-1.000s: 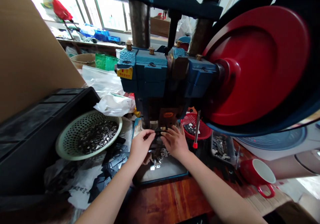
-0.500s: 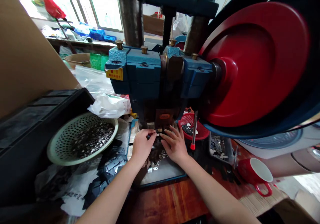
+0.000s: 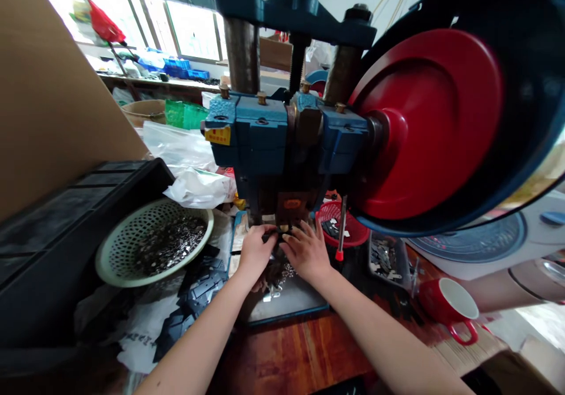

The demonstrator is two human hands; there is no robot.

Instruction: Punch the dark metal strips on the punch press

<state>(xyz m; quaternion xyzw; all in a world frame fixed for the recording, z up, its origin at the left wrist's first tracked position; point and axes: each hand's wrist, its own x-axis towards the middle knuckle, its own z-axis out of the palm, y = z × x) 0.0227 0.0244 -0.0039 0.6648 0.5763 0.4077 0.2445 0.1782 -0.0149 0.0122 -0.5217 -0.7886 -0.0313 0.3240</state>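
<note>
Beneath the head of a blue press [image 3: 260,139], both of my hands reach in at the die area. My left hand [image 3: 256,248] is closed in a pinch near a small dark piece; what its fingertips hold is too small to make out. My right hand [image 3: 306,251] lies palm down beside it, fingers spread, with its fingertips at the die and nothing seen in its grasp. Between my wrists, small shiny metal bits [image 3: 276,291] lie on the press's grey base plate [image 3: 291,305]. The die itself is mostly hidden by my fingers.
A pale green basket [image 3: 110,259] of small metal pieces and a pile of dark flat plates [image 3: 196,295] sit left. To the right are a red basket [image 3: 359,233], a red-tipped lever [image 3: 341,236], a clear tray [image 3: 375,271], a red mug [image 3: 435,301] and a large red flywheel [image 3: 450,124].
The view has shifted a little, so the press shows lower. A pale strip seen between my fingertips earlier is no longer visible. My hands stay in nearly the same place.
</note>
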